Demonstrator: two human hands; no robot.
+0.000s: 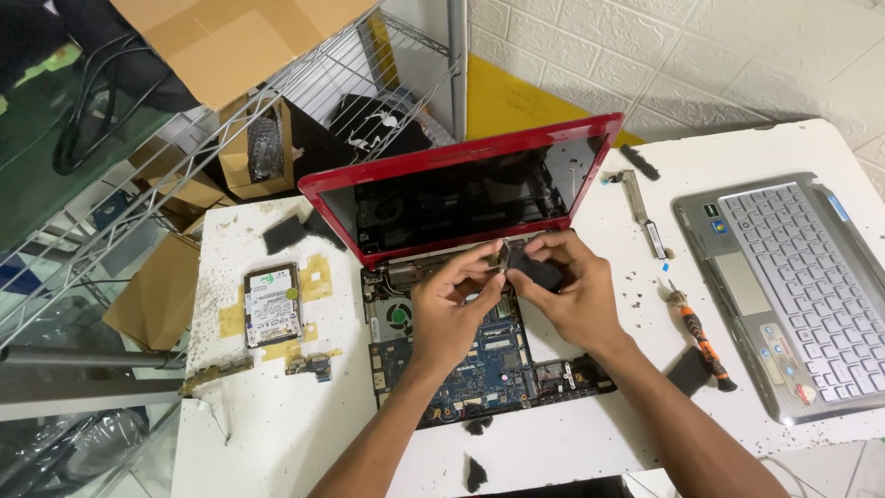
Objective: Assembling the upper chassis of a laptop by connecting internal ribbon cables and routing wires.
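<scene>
A red laptop [461, 166] lies open on the white table [304, 433], its keyboard cover off and the blue circuit board [498, 364] and round fan [398, 315] bare. Both my hands meet above the board near the hinge. My left hand [452, 309] pinches one end of a small black part [530, 266]. My right hand [572, 286] grips the same black part from the other side.
A silver keyboard cover [793, 286] lies at the right. An orange-handled screwdriver [702, 339] and a metal bracket [641, 207] sit between it and the laptop. A hard drive [273, 304] and small boards [309, 366] rest at the left. A wire shelf [277, 101] with cardboard boxes stands behind.
</scene>
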